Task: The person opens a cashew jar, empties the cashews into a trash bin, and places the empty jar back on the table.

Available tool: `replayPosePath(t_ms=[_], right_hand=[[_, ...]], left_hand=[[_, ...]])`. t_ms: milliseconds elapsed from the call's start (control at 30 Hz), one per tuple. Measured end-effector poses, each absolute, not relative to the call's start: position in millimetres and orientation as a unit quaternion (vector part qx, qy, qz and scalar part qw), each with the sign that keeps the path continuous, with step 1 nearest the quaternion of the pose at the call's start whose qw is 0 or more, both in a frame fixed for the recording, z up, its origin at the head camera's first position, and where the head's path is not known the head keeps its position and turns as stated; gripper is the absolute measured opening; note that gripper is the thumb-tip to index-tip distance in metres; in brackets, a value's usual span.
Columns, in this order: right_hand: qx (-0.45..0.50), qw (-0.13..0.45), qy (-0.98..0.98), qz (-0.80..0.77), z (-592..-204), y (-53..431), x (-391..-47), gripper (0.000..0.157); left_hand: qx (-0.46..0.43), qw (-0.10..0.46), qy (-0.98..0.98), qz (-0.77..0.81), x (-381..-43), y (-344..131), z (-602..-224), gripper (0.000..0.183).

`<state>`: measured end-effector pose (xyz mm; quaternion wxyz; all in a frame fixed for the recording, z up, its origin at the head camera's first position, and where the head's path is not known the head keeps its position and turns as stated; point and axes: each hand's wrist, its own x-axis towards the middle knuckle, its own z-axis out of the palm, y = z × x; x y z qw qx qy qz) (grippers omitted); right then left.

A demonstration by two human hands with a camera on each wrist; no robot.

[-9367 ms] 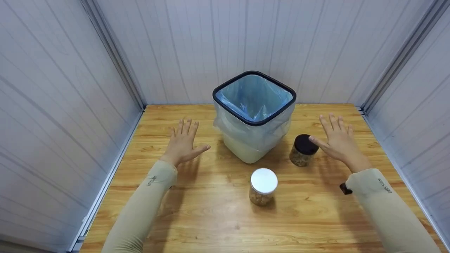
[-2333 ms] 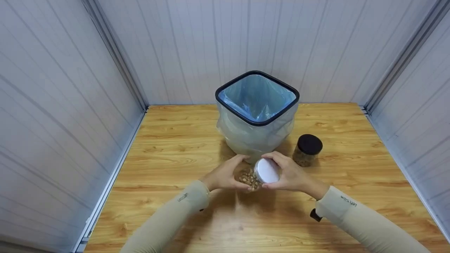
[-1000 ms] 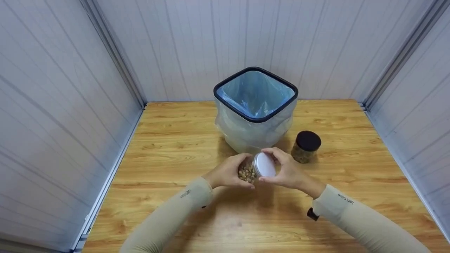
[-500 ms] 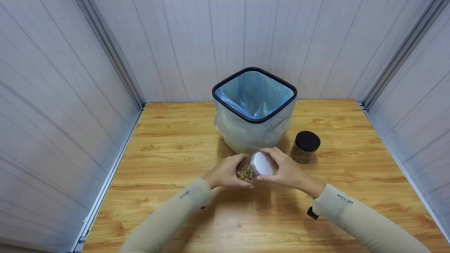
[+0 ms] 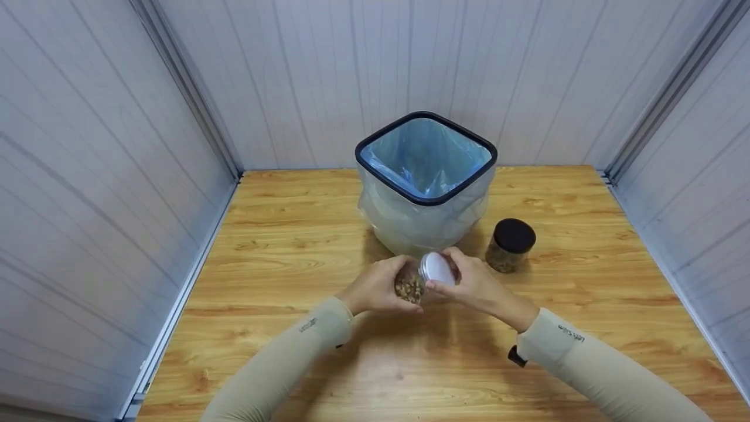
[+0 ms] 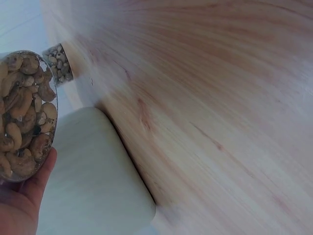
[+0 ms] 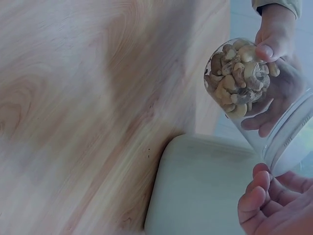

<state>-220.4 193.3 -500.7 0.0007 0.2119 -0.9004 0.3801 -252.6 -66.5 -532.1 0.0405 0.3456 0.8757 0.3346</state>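
So in the head view there's a clear jar (image 5: 409, 288) right around the middle, a bit below center, and both hands are on it. The left hand (image 5: 378, 287) is wrapped around the body of the jar, thumb on the near side. The right hand (image 5: 479, 286) has the white lid (image 5: 438, 269) between fingers and thumb, gripping it by the edge. The lid is on the mouth of the jar; can't tell if it's loose or tight. The whole jar is tipped over, lid end toward the right of the frame, and it's held up off the desk (image 5: 281, 234).

The stuff inside is cashews (image 7: 238, 76), easy to see in the right wrist view, where they're bunched up at the bottom end, away from the lid. The left wrist view has the jar's base at the left edge, packed with nuts.

Just behind the hands is a pale bin (image 5: 419, 225) with a squarish black rim (image 5: 426, 203) and a bluish plastic liner (image 5: 428, 158) inside, folded over the outside too. Right of the bin, near the right hand but not touching it, a second jar (image 5: 511, 249) stands upright with a black lid on. Through its side, in the upper left of the left wrist view, it shows small nut-like bits.

Both arms are in beige sleeves (image 5: 281, 363) with small dark lettering near the cuffs, and pale ribbed panels (image 5: 304, 82) box in the desk at the back and sides.
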Motion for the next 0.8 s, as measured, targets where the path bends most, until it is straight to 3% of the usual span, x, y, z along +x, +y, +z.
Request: replayPosePath(t_ms=[233, 500, 800], right_hand=[[0.191, -0.021, -0.910, 0.368, -498.5, 189.9, -218.6, 0.065], [0.203, 0.003, -0.897, 0.392, -503.8, 187.4, -218.8, 0.052], [0.213, 0.015, -0.892, 0.399, -505.9, 186.8, -217.2, 0.052]], left_hand=[[0.348, 0.034, 0.875, 0.333, -253.5, -66.1, -533.5, 0.091], [0.379, 0.013, 0.869, 0.318, -253.7, -65.3, -532.0, 0.086], [0.395, 0.002, 0.862, 0.317, -253.1, -67.3, -529.5, 0.085]])
